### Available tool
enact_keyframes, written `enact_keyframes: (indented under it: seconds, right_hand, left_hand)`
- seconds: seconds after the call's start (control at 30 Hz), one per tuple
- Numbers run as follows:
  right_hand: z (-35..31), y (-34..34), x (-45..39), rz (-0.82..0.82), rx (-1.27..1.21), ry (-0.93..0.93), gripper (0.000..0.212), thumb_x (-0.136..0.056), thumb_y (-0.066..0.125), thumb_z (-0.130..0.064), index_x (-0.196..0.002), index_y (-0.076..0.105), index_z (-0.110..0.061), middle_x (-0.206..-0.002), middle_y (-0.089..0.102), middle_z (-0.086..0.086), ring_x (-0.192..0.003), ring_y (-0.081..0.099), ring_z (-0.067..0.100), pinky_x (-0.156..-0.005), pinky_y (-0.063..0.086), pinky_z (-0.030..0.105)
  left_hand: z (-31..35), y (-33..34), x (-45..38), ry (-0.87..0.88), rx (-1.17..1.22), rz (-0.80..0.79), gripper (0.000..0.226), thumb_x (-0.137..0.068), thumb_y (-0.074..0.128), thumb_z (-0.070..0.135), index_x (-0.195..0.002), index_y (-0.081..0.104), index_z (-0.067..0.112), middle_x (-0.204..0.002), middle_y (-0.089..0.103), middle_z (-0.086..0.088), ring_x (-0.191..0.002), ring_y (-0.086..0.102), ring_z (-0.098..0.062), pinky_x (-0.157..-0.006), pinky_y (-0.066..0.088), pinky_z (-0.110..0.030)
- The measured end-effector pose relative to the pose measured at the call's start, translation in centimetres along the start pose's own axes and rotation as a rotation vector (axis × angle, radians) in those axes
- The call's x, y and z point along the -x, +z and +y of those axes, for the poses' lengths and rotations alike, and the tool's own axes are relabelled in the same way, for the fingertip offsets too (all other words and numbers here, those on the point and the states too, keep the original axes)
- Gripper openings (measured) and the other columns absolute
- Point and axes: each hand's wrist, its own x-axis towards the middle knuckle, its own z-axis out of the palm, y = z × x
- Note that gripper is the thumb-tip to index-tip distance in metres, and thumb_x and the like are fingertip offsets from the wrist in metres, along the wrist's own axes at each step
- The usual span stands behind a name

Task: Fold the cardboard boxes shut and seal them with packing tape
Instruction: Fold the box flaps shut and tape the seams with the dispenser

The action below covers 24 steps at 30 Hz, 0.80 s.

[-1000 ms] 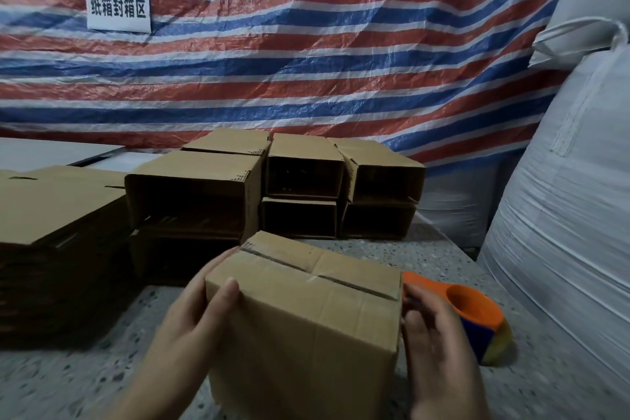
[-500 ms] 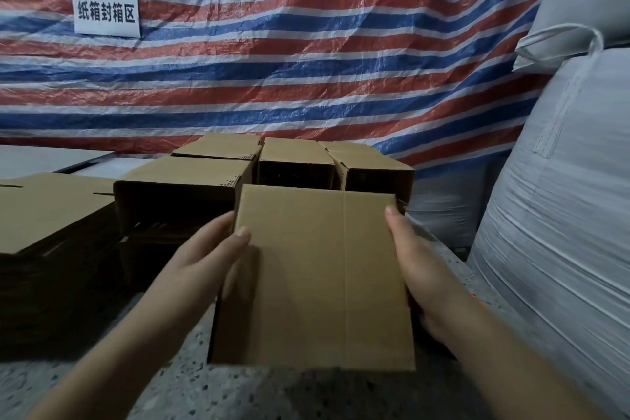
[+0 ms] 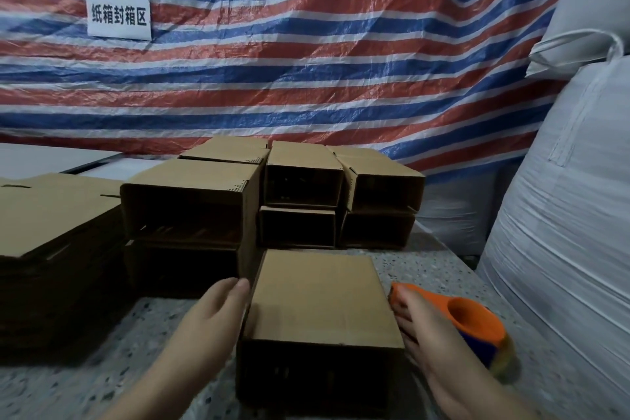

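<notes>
A cardboard box [image 3: 320,300] is found lying on its side on the speckled table [image 3: 422,262], its open end turned toward the camera and a plain panel uppermost. The left hand [image 3: 214,314] is laid flat against the box's left wall, fingers straight. The right hand [image 3: 422,327] is pressed along the right wall, fingers extended; nothing is gripped by either hand, and the box is merely steadied between the two palms. An orange tape dispenser [image 3: 477,324] lies just beside the right hand, partly hidden behind it. Whether the far end has been taped cannot be told.

The step in hand is judged to be the closing of the near end. It is recommended that the box be stood or turned so the open end faces up, the short flaps be folded in first, then the long flaps brought to meet squarely at the seam. One hand should be kept on the seam while the dispenser is fetched, so the flaps are not allowed to spring apart.

Further boxes [image 3: 300,187], open-ended, are stacked behind; flat cardboard [image 3: 51,208] is piled to the left.
</notes>
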Motion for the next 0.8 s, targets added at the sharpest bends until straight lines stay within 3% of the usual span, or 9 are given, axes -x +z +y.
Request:
enact_keyframes:
  seconds: [0.07,0.17,0.23,0.33,0.43,0.5,0.6,0.7,0.8]
  right_hand:
    - [0.8,0.1,1.4,-0.005,0.018,-0.022,0.022,-0.096,0.057,-0.052,-0.109,0.059,-0.034,-0.104,0.066,-0.013,-0.106,0.06,0.014,-0.102,0.042,0.04]
    - [1.0,1.2,3.1,-0.031,0.119,-0.121,0.008,-0.1,0.054,-0.046,-0.107,0.057,-0.044,-0.097,0.061,-0.03,-0.095,0.054,-0.004,-0.089,0.04,0.025]
    - [0.5,2.0,3.1,-0.056,0.166,-0.172,0.014,-0.102,0.05,-0.038,-0.1,0.058,-0.05,-0.092,0.066,-0.033,-0.093,0.055,-0.009,-0.074,0.04,0.017]
    - [-1.7,3.0,1.4,-0.033,0.16,-0.212,0.02,-0.103,0.046,-0.026,-0.112,0.059,-0.038,-0.102,0.067,-0.023,-0.095,0.06,-0.003,-0.071,0.045,0.021]
    - [-4.3,3.9,-1.4,0.007,0.162,-0.266,0.027,-0.103,0.043,-0.026,-0.126,0.057,-0.029,-0.109,0.066,-0.01,-0.1,0.062,0.01,-0.08,0.052,0.031]
    - [-4.9,4.5,-3.5,0.01,0.164,-0.268,0.034,-0.102,0.041,-0.028,-0.134,0.053,-0.025,-0.115,0.064,-0.006,-0.105,0.06,0.014,-0.088,0.053,0.036]
    - [-4.8,5.4,-6.3,-0.039,0.121,-0.173,0.04,-0.102,0.039,-0.027,-0.14,0.049,-0.018,-0.124,0.062,0.004,-0.114,0.059,0.024,-0.102,0.05,0.045]
    - [-4.5,6.1,-8.0,-0.082,0.082,-0.143,0.039,-0.103,0.038,-0.024,-0.141,0.049,-0.016,-0.122,0.062,0.004,-0.112,0.059,0.023,-0.097,0.052,0.042]
    - [-4.2,6.8,-8.9,-0.07,0.084,-0.158,0.046,-0.102,0.04,-0.024,-0.147,0.044,-0.018,-0.131,0.059,0.004,-0.12,0.056,0.024,-0.106,0.048,0.046]
  left_hand:
    - [-0.4,-0.3,1.9,0.098,-0.067,-0.088,0.064,-0.082,0.046,0.068,-0.14,0.041,0.041,-0.127,0.05,0.016,-0.107,0.049,-0.004,-0.086,0.042,-0.025]
    - [-0.5,-0.1,3.4,0.196,-0.238,-0.21,0.086,-0.056,0.048,0.079,-0.136,0.024,0.058,-0.124,0.044,0.028,-0.117,0.05,0.0,-0.095,0.042,-0.02]
    - [-0.7,0.1,2.8,0.298,-0.395,-0.237,0.085,-0.069,0.058,0.071,-0.141,0.013,0.058,-0.133,0.034,0.029,-0.129,0.043,0.0,-0.098,0.037,-0.014]
    - [-0.7,0.3,-0.2,0.455,-0.46,-0.214,0.074,-0.096,0.059,0.033,-0.151,0.012,0.047,-0.149,0.027,0.025,-0.135,0.035,-0.001,-0.101,0.032,-0.009]
    - [0.7,0.3,-4.1,0.606,-0.772,-0.048,0.068,-0.099,0.046,0.015,-0.155,0.014,0.037,-0.153,0.032,0.01,-0.131,0.041,-0.011,-0.097,0.035,-0.013]
    - [1.9,0.5,-6.2,0.711,-1.147,0.095,0.074,-0.094,0.054,0.023,-0.156,0.014,0.032,-0.145,0.036,0.002,-0.125,0.042,-0.02,-0.098,0.038,-0.026]
    - [2.9,1.2,-7.7,0.794,-1.494,0.209,0.073,-0.087,0.061,0.038,-0.15,0.027,0.027,-0.133,0.04,-0.003,-0.119,0.04,-0.026,-0.095,0.034,-0.035]
    - [2.8,1.3,-8.4,0.883,-1.586,0.229,0.066,-0.077,0.073,0.039,-0.137,0.055,0.019,-0.137,0.052,-0.01,-0.128,0.044,-0.034,-0.102,0.038,-0.041]
    - [3.0,1.4,-8.9,0.941,-1.691,0.215,0.066,-0.066,0.082,0.038,-0.124,0.068,0.008,-0.138,0.058,-0.014,-0.138,0.04,-0.037,-0.113,0.029,-0.051]
